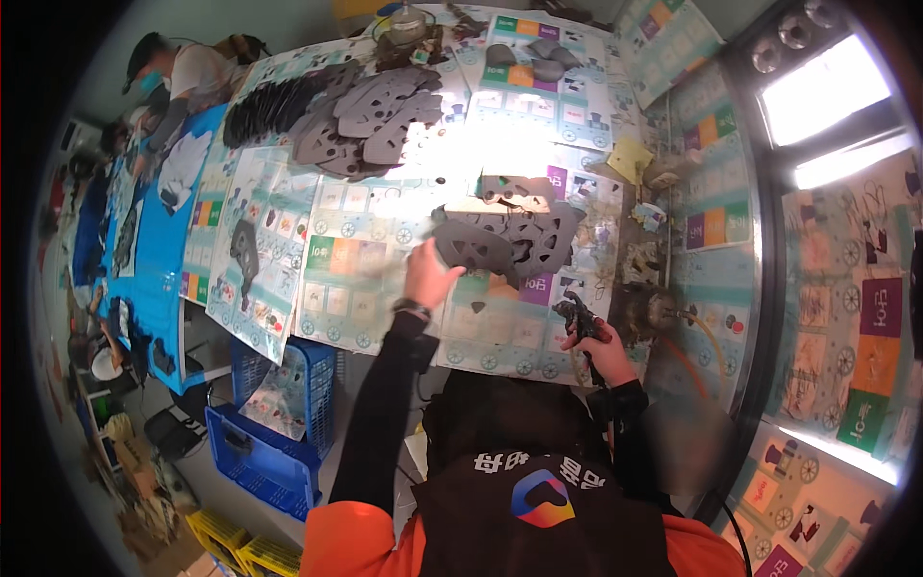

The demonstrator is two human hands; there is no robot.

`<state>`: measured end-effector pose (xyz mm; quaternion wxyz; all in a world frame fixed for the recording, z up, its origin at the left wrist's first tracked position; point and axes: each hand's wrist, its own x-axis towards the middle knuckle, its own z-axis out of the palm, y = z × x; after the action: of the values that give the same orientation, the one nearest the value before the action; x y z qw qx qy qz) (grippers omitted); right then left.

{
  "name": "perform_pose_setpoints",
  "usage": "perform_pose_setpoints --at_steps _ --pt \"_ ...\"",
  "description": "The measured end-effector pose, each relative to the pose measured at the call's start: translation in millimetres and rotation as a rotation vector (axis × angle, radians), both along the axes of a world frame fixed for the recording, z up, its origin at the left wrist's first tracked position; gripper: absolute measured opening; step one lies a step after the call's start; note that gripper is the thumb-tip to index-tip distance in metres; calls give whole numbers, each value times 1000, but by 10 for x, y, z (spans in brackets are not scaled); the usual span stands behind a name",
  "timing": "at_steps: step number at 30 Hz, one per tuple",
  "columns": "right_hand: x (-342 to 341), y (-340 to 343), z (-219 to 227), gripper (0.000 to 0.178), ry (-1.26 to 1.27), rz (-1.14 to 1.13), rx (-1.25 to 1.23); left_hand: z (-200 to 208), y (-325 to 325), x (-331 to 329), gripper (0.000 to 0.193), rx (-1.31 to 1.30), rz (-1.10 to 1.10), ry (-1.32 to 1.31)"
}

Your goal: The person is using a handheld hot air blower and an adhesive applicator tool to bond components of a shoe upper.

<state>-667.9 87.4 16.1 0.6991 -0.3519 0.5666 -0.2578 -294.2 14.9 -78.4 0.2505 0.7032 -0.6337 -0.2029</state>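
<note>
My left hand [430, 279] is at the near left edge of a flat grey piece with cut-out holes [471, 248], its thumb and fingers closed on that edge. More grey cut-out pieces [553, 231] lie overlapping just to the right of it. In my right hand [604, 351] is a dark gun-shaped tool [577, 313], held near the table's front edge with its tip toward the grey pieces. A small dark scrap [478, 308] lies on the table between my hands.
Larger grey pieces [385, 111] are heaped at the far left beside a row of black pieces [264, 111]. One dark piece [244, 260] lies at left. A blue crate [260, 462] stands below. A metal-framed window [827, 87] borders the right. Other people work at a blue table [159, 260].
</note>
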Motion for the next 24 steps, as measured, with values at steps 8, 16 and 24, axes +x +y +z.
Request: perform_pose_setpoints --at_steps 8,16,24 --pt "-128 177 63 30 35 -154 -1 630 -387 -1109 20 -325 -838 -750" --pt "-405 335 17 29 6 -238 -65 1510 110 -434 17 -162 -139 133" --pt "-380 335 -37 30 21 -168 11 -100 1031 -971 17 403 359 1078"
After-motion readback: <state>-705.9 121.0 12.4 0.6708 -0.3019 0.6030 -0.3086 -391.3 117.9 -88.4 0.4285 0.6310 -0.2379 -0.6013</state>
